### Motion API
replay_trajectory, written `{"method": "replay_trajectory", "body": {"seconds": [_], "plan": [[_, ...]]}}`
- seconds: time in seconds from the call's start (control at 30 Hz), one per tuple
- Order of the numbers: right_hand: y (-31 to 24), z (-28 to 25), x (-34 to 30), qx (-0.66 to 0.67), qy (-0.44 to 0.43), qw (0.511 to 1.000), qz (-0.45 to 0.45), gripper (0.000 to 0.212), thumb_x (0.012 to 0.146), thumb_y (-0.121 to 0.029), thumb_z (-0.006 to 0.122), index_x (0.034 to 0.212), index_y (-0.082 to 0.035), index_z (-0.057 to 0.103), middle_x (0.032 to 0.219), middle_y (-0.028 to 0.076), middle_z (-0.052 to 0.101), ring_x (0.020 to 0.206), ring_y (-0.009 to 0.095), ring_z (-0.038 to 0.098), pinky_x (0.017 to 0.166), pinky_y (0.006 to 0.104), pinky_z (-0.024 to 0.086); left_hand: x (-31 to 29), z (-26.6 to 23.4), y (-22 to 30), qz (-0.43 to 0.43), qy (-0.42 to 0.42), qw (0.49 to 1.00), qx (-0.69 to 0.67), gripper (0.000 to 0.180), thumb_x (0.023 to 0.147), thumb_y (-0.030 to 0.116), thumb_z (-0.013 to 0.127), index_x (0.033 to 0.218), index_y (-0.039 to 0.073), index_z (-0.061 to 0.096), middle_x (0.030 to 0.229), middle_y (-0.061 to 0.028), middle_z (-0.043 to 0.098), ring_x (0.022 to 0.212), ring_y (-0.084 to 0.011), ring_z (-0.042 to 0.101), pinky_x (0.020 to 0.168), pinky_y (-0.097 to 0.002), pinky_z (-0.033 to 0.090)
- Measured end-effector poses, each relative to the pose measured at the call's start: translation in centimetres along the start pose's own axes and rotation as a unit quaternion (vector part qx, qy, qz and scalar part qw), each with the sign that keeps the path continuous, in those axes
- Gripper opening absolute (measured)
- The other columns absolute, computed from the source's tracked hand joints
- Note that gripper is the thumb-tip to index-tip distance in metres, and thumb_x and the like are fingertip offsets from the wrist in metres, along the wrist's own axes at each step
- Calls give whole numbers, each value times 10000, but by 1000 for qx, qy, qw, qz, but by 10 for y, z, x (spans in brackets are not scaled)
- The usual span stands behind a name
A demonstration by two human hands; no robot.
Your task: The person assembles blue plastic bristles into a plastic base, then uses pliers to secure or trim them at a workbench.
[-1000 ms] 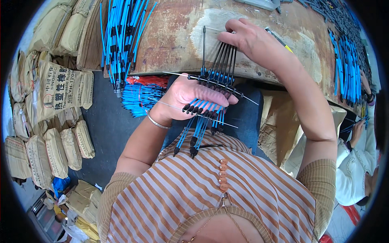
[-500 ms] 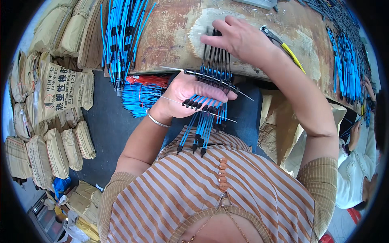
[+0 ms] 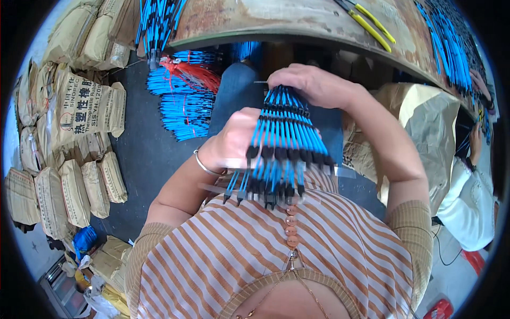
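My left hand (image 3: 240, 139) is closed around the left side of a fanned row of thin blue rods (image 3: 279, 127) with black fittings, held over my lap. My right hand (image 3: 314, 87) is closed over the far, narrow end of that row. The fittings at the near ends (image 3: 289, 154) lie side by side, with a second layer of blue rods and black tips hanging below them toward my shirt. Thin pale rods stick out sideways from the row, smeared by motion. The left fingers are partly hidden behind the rods.
Yellow-handled pliers (image 3: 372, 26) lie on the worn wooden table (image 3: 223, 26). Bundled blue rods (image 3: 183, 114) with a red tie are stacked left of my knees. Brown paper sacks (image 3: 74, 194) line the left, a large paper bag (image 3: 425, 127) stands right, and a co-worker's white sleeve (image 3: 467, 207) shows beyond.
My right hand has come nearer my body, off the table top, with the far end of the rods. The row has spread into a wider fan. The view has shifted, with the table edge higher.
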State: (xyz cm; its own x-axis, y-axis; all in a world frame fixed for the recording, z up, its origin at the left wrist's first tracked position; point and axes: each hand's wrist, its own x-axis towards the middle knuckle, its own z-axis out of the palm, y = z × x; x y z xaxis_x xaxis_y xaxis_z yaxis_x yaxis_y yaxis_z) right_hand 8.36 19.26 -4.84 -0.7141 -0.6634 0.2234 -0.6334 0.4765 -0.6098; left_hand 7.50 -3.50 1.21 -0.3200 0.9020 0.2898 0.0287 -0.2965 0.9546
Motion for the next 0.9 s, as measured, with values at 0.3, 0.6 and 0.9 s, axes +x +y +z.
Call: {"method": "replay_trajectory", "body": {"seconds": [0.3,0.6,0.9], "plan": [[46,106,-44,142,-38,987,68,452,710,36,547,1149,-60,496,973,156,595,884,296,565,802,352,446,3,8,-79,-103,253,960,-68,123,817,34,618,934,-2,612,906,-97,651,888,-192,617,823,-323,477],[-24,15,-29,490,138,825,245,640,742,66,573,1324,-69,343,1158,19,480,1043,108,466,868,314,415,27,3,-74,-133,243,946,-169,109,847,38,587,946,28,632,880,-28,640,793,-84,562,730,-239,463],[-37,45,2,200,361,852,321,534,715,-43,641,1193,-49,401,852,75,595,705,148,601,652,304,496,39,1,-64,-191,243,941,-137,172,834,29,580,1006,22,586,942,-82,624,864,-136,593,818,-279,460]]}}
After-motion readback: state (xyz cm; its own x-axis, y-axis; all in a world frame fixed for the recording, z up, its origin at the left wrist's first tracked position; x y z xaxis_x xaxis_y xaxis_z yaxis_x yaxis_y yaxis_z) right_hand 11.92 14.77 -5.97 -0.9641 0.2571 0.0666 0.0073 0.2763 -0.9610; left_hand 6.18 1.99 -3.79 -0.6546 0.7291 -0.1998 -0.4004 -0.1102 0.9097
